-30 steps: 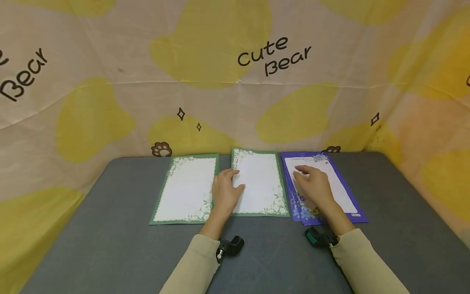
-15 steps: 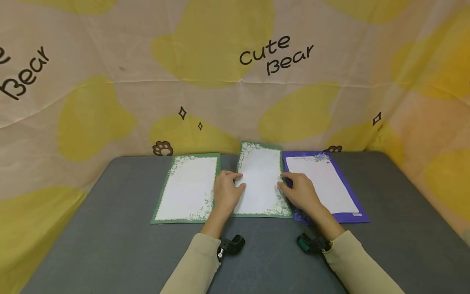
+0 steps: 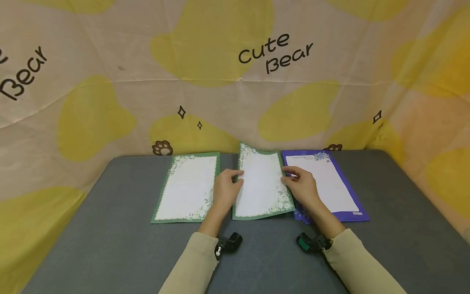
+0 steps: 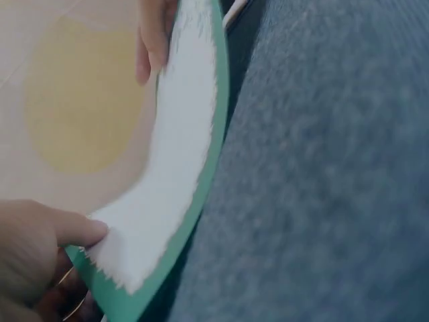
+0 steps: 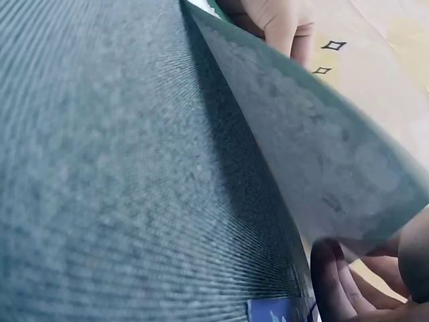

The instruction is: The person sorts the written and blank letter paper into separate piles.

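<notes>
A white sheet of paper with a green floral border [image 3: 260, 185] is in the middle of the head view, curved between both hands and partly raised from the table. My left hand [image 3: 226, 191] pinches its left edge; in the left wrist view, the thumb [image 4: 84, 228] lies on the white face with fingers underneath. My right hand [image 3: 304, 190] pinches the right edge. The right wrist view shows that hand's fingers [image 5: 328, 278] behind the lifted corner, and the sheet's paler underside [image 5: 295, 127].
Another green-bordered sheet [image 3: 188, 190] lies flat at the left. Several purple-bordered sheets [image 3: 324, 181] overlap at the right, partly under my right hand. Everything rests on a grey table [image 3: 268, 261], with a yellow-patterned cloth [image 3: 205, 49] hanging behind it.
My right hand has moved left from over the purple-bordered sheets to the middle sheet's right edge and pinches it. The middle sheet has shifted slightly right, risen and bent.
</notes>
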The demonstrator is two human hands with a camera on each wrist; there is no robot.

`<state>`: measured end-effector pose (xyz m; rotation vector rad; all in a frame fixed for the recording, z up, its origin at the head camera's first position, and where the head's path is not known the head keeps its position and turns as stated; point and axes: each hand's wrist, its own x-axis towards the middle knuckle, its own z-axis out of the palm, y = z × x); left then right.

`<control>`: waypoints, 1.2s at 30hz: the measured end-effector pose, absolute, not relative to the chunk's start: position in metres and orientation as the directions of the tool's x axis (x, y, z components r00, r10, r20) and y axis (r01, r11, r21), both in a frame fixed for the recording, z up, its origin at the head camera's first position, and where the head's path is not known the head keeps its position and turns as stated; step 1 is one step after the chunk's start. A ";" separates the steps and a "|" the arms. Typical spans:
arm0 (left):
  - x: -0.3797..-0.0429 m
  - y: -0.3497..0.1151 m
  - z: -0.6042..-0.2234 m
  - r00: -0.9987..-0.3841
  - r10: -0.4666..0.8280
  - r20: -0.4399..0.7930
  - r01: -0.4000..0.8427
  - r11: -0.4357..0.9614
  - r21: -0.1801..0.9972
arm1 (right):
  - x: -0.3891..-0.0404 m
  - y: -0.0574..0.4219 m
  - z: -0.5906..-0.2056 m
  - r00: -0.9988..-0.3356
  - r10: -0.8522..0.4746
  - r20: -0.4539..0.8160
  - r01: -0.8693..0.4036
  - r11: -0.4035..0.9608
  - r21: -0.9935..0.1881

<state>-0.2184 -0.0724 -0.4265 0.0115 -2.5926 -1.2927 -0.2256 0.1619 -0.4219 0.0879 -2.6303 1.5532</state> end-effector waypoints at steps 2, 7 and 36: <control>-0.219 -0.074 -0.425 -0.972 -0.117 0.204 0.099 0.584 0.806 | -0.226 0.162 -0.421 -0.998 -0.008 0.063 -0.060 0.454 -0.889; -0.219 -0.080 -0.420 -0.975 -0.126 0.185 0.095 0.516 0.852 | -0.226 0.163 -0.419 -0.999 -0.044 0.023 -0.040 0.431 -0.902; -0.210 -0.101 -0.375 -0.974 -0.112 0.198 0.119 0.489 0.864 | -0.214 0.152 -0.377 -0.985 -0.074 0.158 -0.174 0.475 -0.863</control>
